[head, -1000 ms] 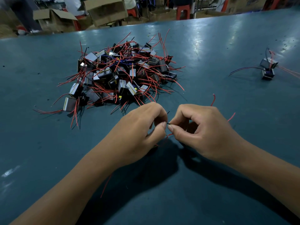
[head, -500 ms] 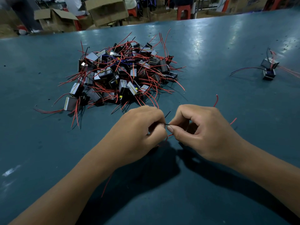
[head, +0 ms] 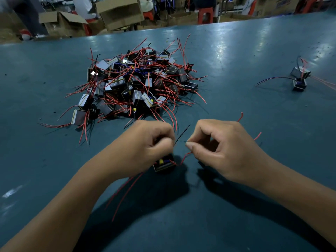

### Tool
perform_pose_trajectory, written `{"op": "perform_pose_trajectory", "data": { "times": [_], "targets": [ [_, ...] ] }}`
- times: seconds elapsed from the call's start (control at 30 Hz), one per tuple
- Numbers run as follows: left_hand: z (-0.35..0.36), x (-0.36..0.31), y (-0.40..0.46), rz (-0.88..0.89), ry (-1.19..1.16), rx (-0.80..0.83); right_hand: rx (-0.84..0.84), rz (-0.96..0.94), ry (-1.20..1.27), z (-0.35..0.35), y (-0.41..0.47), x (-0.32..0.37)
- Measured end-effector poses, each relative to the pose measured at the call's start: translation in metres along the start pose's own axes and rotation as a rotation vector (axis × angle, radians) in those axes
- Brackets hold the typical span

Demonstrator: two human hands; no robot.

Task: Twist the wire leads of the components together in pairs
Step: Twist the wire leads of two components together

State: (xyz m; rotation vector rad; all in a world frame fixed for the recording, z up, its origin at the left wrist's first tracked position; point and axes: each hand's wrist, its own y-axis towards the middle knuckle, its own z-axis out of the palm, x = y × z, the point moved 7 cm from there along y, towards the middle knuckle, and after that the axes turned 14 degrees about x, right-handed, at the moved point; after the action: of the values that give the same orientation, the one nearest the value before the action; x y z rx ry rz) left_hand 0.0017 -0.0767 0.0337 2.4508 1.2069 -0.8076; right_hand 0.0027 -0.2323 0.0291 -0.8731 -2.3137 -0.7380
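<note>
Blue-green and shiny, the big flat work table (head: pixel 236 224) fills almost the whole view. Nearest to us, two bare arms reach in. The left hand (head: pixel 145 148) is curled tight and pinches a thin black wire lead (head: pixel 182 134) that pokes up between the hands. Just under it sits a small black box-shaped component with a yellow dot (head: pixel 164 163). A thin red wire lead (head: pixel 185 157) loops from that box up to the right hand (head: pixel 223 150), which pinches it between thumb and finger. The two wire tips are near each other but not touching, so I think the twist is not made yet.

What could go wrong? The thin wires could slip out of the pinch, or a hard pull could drag the little box along.

Farther back lies a big pile of black components with red wires (head: pixel 134 82). Off to the right sits a small joined pair of components (head: pixel 300 77). Beyond the table are brown cardboard boxes (head: pixel 120 11). No writing can be read anywhere.
</note>
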Motion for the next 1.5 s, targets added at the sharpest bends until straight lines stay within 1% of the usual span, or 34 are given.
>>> {"op": "perform_pose_trajectory", "data": {
  "times": [0.07,0.13,0.2,0.3,0.37,0.47,0.57,0.73,0.83,1.0,1.17,1.23,1.3,1.43,1.5],
  "targets": [
    [-0.019,0.015,-0.005,-0.033,-0.042,-0.108,-0.054,0.055,0.073,-0.009,0.0,-0.008],
    [-0.028,0.023,-0.006,-0.037,-0.126,-0.196,-0.065,0.067,0.141,-0.009,0.001,-0.01],
    [-0.018,0.013,0.001,0.017,-0.163,-0.182,-0.035,0.045,0.15,-0.001,0.002,-0.004],
    [0.004,-0.004,0.008,0.09,-0.092,-0.102,-0.026,0.046,0.161,0.003,0.002,-0.003],
    [0.006,-0.005,0.009,0.109,-0.071,-0.118,-0.036,0.057,0.158,-0.001,0.001,-0.006],
    [0.006,-0.003,0.008,0.1,-0.11,-0.13,-0.031,0.057,0.154,-0.001,0.001,-0.005],
    [0.006,-0.003,0.007,0.096,-0.087,-0.124,-0.03,0.06,0.154,-0.001,0.001,-0.005],
    [0.002,-0.004,0.005,0.106,-0.097,-0.164,-0.037,0.056,0.155,-0.002,0.001,-0.004],
    [0.004,-0.004,0.005,0.098,-0.108,-0.149,-0.035,0.06,0.157,-0.002,0.001,-0.005],
    [0.001,-0.006,0.002,0.096,-0.043,-0.191,-0.032,0.041,0.135,-0.001,0.001,-0.003],
    [0.001,-0.02,0.001,0.131,0.169,-0.31,-0.023,0.065,0.103,0.001,0.001,-0.005],
    [0.001,-0.023,0.0,0.138,0.206,-0.336,-0.027,0.061,0.097,0.0,0.001,-0.005],
    [-0.003,-0.02,-0.002,0.12,0.14,-0.343,-0.03,0.055,0.094,0.0,0.001,-0.004],
    [-0.003,-0.007,-0.002,0.054,-0.104,-0.293,-0.032,0.05,0.096,-0.001,0.001,-0.003],
    [-0.003,-0.004,-0.002,0.052,-0.168,-0.282,-0.03,0.051,0.108,-0.001,0.001,-0.004]
  ]
}}
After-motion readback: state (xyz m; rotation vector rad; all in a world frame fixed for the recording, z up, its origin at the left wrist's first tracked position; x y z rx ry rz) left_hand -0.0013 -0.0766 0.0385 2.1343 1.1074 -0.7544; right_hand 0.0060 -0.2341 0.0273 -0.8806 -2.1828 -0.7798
